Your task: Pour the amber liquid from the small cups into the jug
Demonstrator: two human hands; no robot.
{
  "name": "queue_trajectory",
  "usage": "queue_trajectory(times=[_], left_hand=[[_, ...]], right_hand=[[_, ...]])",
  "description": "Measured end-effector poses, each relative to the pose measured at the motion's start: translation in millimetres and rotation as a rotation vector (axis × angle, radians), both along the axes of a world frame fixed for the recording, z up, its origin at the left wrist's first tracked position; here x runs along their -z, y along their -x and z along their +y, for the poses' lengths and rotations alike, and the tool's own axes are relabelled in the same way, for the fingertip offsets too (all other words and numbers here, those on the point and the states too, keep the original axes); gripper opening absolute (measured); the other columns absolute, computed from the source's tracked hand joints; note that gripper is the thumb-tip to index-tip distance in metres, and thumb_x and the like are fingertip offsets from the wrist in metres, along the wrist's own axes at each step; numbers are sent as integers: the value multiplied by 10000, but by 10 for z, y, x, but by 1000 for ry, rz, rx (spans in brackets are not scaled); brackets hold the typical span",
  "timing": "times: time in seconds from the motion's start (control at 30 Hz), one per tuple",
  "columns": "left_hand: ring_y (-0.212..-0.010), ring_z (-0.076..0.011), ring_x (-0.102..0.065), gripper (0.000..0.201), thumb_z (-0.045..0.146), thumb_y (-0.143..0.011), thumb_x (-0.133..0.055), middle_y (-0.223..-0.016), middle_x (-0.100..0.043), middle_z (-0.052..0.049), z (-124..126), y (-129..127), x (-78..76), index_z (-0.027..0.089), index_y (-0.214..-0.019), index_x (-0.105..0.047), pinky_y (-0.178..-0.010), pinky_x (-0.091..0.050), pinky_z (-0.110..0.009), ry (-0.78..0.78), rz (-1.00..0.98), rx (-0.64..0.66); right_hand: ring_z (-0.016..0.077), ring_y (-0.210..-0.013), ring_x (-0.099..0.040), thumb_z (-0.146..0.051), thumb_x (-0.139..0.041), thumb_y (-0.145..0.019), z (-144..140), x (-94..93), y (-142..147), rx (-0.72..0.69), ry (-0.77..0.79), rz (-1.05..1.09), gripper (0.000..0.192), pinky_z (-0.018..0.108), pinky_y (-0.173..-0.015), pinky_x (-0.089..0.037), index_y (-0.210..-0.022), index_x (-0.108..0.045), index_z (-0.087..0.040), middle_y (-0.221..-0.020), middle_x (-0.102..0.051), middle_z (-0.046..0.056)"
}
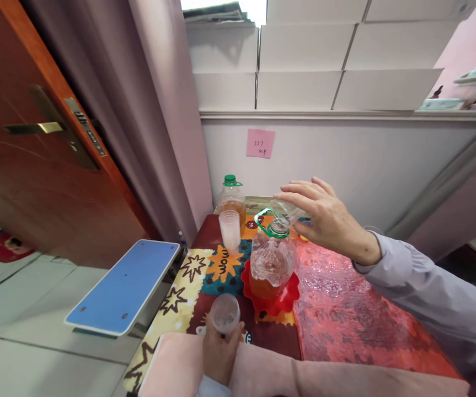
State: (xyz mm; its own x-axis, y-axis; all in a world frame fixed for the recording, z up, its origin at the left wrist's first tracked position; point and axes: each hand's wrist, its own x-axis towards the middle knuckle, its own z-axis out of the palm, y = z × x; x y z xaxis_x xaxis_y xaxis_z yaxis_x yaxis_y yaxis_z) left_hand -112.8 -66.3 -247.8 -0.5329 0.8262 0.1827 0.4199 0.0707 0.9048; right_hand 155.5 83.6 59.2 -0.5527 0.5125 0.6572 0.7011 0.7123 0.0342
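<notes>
My left hand (220, 353) grips a clear plastic cup (225, 313), upright and apparently empty, at the near edge of the table. My right hand (324, 218) reaches over a clear jug (271, 259) with a green neck ring and handle. Its fingers hold what looks like a second clear cup (290, 210), tilted just beside the jug's mouth. The jug stands on a red flower-shaped plate (287, 300) and has amber liquid at its bottom. Behind it stands a bottle of amber liquid with a green cap (231, 194), and a stack of clear cups (230, 230) in front of that bottle.
The table (345, 314) carries a red and patterned cloth. A blue-topped board (126, 286) sits left of it. A wooden door (35, 165) and a curtain (155, 110) stand at left. A pink note (260, 143) hangs on the back wall.
</notes>
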Motion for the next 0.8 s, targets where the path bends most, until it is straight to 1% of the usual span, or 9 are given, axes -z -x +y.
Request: queue_trajectory(times=[0.1, 0.2, 0.27, 0.33, 0.4, 0.47, 0.57, 0.67, 0.8], left_hand=[[-877, -326, -787, 573, 613, -683, -806, -954, -804, -117, -18, -9, -16, 198, -1045, -647, -759, -645, -455, -37, 27, 60], [-888, -302, -783, 560, 592, -716, -812, -971, -800, -109, -46, -34, -43, 199, -1086, -662, -790, -645, -430, -85, 92, 104], [-930, -306, -778, 584, 594, -723, -823, -1006, -795, -126, -68, -60, -69, 191, -1120, -679, -837, -641, -438, -129, 170, 110], [-980, -313, -770, 622, 609, -731, -826, -1052, -788, -149, -91, -91, -99, 179, -1161, -692, -889, -633, -453, -177, 241, 131], [-989, -313, -765, 652, 631, -738, -820, -1063, -784, -157, -111, -123, -129, 174, -1187, -701, -900, -632, -458, -214, 283, 173], [-984, -304, -764, 643, 631, -759, -807, -1064, -782, -157, -129, -150, -155, 178, -1203, -705, -897, -635, -450, -238, 304, 209], [-994, -289, -764, 577, 584, -815, -779, -1088, -781, -163, -154, -171, -179, 182, -1221, -701, -902, -635, -429, -285, 323, 221], [-1003, -284, -766, 544, 574, -848, -748, -1106, -784, -158, -176, -159, -187, 179, -1219, -692, -899, -636, -428, -317, 329, 239], [-1010, -292, -768, 596, 609, -834, -744, -1122, -786, -153, -187, -131, -196, 175, -1238, -684, -883, -638, -437, -282, 317, 280]], right_hand=[[370, -1376, -583, -232, -715, -864, -120, 1, -34, 84, -58, 188, 475, 650, -1178, -418, -1334, -655, -262, -1432, -661, 126], [363, -1249, -659, -334, -772, -864, -426, 92, -36, 117, -27, 504, 563, 583, -1046, -558, -1398, -605, -268, -1363, -680, 138], [342, -1198, -688, -349, -761, -889, -715, 270, 36, 58, 74, 722, 679, 532, -961, -618, -1512, -494, -296, -1343, -674, 134], [335, -1206, -688, -343, -727, -918, -1007, 553, 166, -42, 218, 861, 784, 499, -904, -652, -1606, -350, -322, -1355, -653, 143], [332, -1211, -690, -333, -701, -933, -1245, 903, 323, -133, 392, 846, 810, 487, -891, -668, -1635, -297, -318, -1377, -636, 154], [338, -1256, -673, -316, -689, -931, -1395, 1257, 471, -162, 535, 753, 798, 514, -966, -652, -1637, -318, -298, -1426, -617, 160], [345, -1350, -625, -269, -645, -943, -1479, 1685, 627, -154, 584, 660, 777, 561, -1089, -588, -1646, -316, -289, -1493, -589, 155], [351, -1450, -548, -264, -602, -976, -1507, 1956, 681, -132, 542, 569, 768, 575, -1167, -526, -1670, -276, -304, -1581, -530, 148], [358, -1500, -499, -392, -539, -1046, -1561, 2162, 648, -130, 535, 536, 737, 562, -1186, -506, -1696, -212, -274, -1640, -478, 165]])
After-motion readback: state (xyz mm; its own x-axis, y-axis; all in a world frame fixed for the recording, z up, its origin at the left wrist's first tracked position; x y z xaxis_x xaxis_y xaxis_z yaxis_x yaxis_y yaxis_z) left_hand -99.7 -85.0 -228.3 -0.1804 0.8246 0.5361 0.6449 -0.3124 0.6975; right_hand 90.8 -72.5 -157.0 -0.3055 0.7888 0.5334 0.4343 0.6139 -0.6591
